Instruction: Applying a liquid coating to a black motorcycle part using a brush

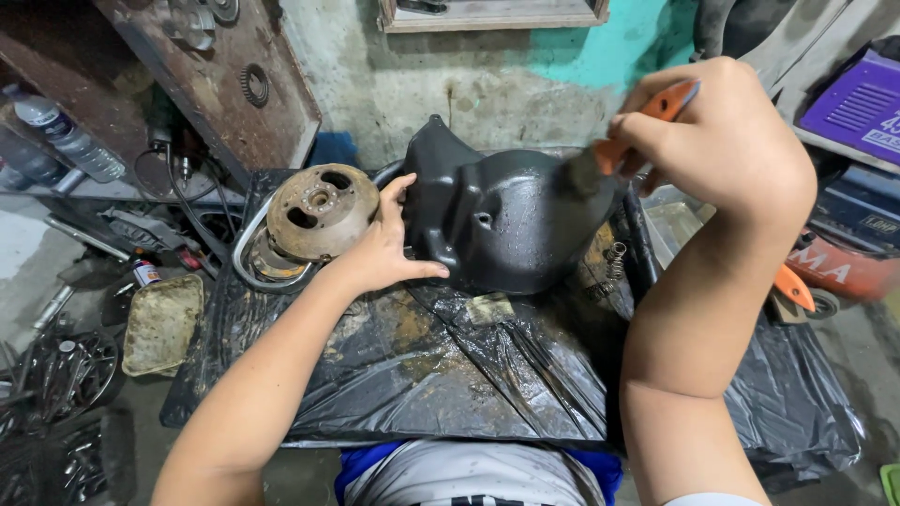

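Black plastic sheeting (450, 375) covers the counter under both forearms; on it stands a black metal cover (506, 225); left hand (384, 248) rests open against its left edge; right hand (727, 141) grips an orange-handled brush (614, 155), bristles touching its upper right; a rusty disc (322, 211) lies just left of the left hand.

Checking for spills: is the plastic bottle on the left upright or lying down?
Lying down: the plastic bottle rests on its side on the shelf, cap toward upper left.

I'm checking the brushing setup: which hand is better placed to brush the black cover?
Right hand: it holds the orange-handled brush against the black cover. Left hand only steadies it.
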